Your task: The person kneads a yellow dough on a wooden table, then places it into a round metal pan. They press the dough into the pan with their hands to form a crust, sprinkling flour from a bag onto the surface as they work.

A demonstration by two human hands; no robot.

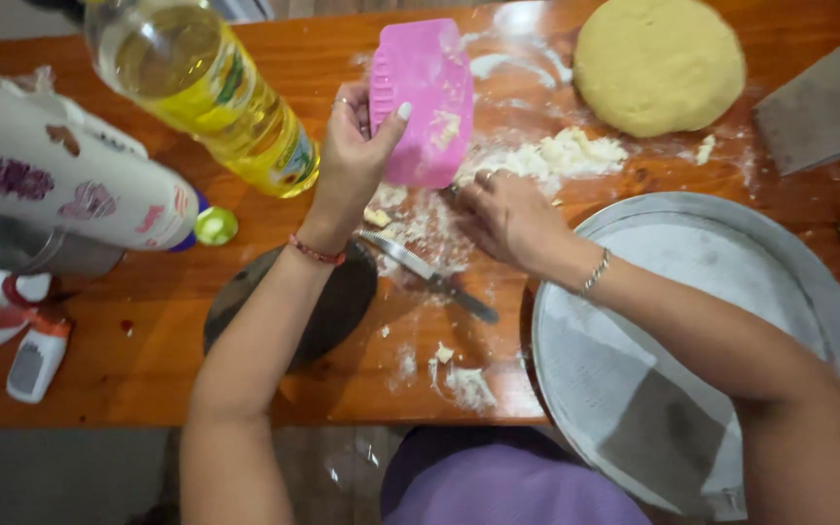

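My left hand (354, 156) holds a pink plastic dough scraper (425, 97) upright above the wooden table (148, 360), thumb across its lower face. Bits of dough stick to the scraper. My right hand (507, 216) rests palm down on the floured table just right of the scraper, fingers curled on small dough scraps. A heap of pale dough scraps (566, 156) lies beyond that hand. A table knife (430, 277) lies flat between my two wrists. A round flattened yellow dough disc (658, 63) sits at the far right of the table.
A large round metal pan (809, 292) overhangs the near right edge. An oil bottle (216, 92) and a white flowered bottle (60, 170) lie at left beside a green cap (216, 226). A dark round board (342, 301) lies under my left forearm. Small white containers (36, 360) sit near left.
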